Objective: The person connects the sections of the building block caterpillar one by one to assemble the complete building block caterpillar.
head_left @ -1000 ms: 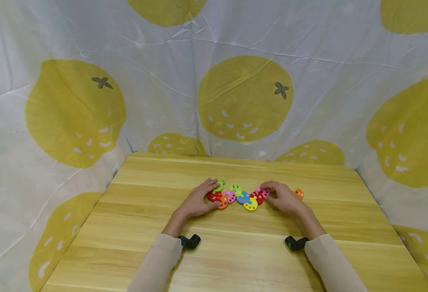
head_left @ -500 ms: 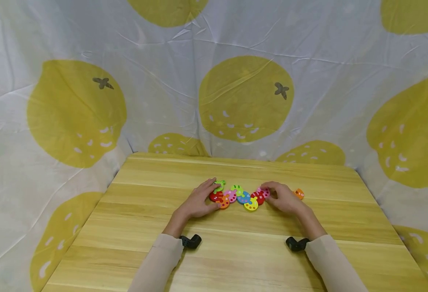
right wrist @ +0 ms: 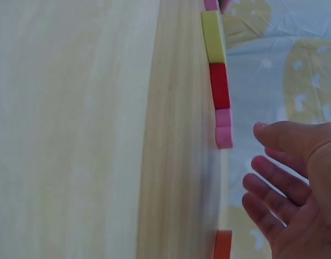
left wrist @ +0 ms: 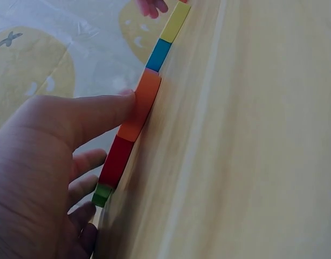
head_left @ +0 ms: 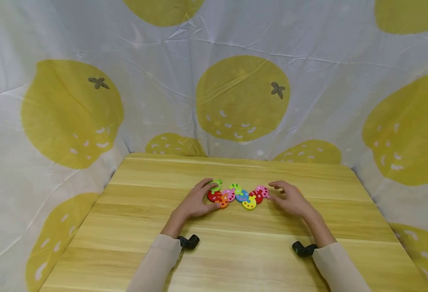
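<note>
A chain of joined, numbered puzzle pieces in several colours, shaped like a caterpillar, lies flat on the table. At its left end my left hand (head_left: 194,201) holds it, thumb against the orange piece (left wrist: 141,105) and fingers by the green head piece (head_left: 216,185) and red piece (left wrist: 117,160). My right hand (head_left: 291,199) is just right of the pink end piece (head_left: 262,191), apart from it, with loosely bent fingers and nothing between them. A separate orange piece (right wrist: 223,245) lies further right, mostly hidden behind that hand in the head view.
The wooden table (head_left: 235,255) carries the pieces near its far side. A white cloth with yellow lemon prints (head_left: 243,99) hangs right behind the table and along both sides. Black wrist cameras (head_left: 189,242) stick out from both wrists.
My right hand has let go of the pink end piece and moved a little right, covering most of the separate orange piece. The left hand stays at the chain's left end.
</note>
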The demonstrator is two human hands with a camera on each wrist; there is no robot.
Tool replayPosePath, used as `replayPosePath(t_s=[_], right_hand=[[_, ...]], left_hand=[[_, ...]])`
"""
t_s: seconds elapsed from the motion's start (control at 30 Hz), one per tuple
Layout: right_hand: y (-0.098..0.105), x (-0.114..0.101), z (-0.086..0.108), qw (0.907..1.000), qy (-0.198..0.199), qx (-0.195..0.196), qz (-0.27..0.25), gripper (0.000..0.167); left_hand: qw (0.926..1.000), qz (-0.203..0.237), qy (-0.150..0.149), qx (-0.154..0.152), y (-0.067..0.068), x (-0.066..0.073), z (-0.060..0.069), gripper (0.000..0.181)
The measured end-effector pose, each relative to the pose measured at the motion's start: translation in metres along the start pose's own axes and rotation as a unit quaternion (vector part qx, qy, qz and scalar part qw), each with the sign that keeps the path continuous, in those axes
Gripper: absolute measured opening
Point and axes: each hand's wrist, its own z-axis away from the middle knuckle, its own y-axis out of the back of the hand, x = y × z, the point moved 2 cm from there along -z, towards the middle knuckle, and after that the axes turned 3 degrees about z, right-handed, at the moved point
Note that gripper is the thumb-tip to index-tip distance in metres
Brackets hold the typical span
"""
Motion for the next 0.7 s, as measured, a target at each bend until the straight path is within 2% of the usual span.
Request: replayPosePath(t_s=[0.17,0.47,0.7], right_hand=[[0.011,0.008,0.012,0.9993,-0.016,0.03,0.014,0.048],[0.026,0.028,0.031,0.9948,-0.077,0.059,0.032,0.068],[0.031,0.039,0.038,0.9895,-0.113,0.077,0.047,0.072]], left_hand=[[0.9999,-0.005,-0.004,0.008,-0.001,-0.002,0.0,0.076],[0.9999,-0.006,-0.005,0.014,-0.002,-0.004,-0.002,0.076],[0.9999,-0.005,-0.001,0.016,-0.003,-0.005,-0.003,0.076]])
